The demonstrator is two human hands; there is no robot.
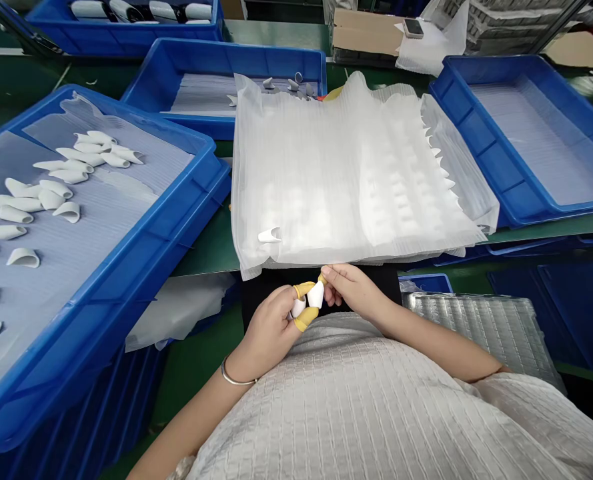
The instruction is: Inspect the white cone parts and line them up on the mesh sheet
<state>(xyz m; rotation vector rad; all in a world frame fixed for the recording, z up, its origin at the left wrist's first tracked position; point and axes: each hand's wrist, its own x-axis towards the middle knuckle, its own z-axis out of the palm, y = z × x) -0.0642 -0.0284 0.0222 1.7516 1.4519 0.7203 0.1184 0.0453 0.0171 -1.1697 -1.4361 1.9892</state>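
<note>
My left hand [272, 328], with yellow finger cots on its thumb and a finger, pinches a small white curved piece [316, 295]. Beside that piece, another white rounded bit [299, 307] shows between the same fingers; I cannot tell whether it is a separate part. The closed fingers of my right hand [349, 287] meet the upper tip of the piece, one of them in a yellow cot. Just beyond my hands lies a stack of white foam sheets [316, 160], with one similar hollow white piece [269, 235] on its near left part.
At left, a blue tray [176, 227] carries many loose white pieces [76, 160] on a foam liner. Another blue tray [146, 80] behind holds a few grey pieces. A lined blue tray [506, 180] stands right. Clear plastic trays [481, 327] sit low at right.
</note>
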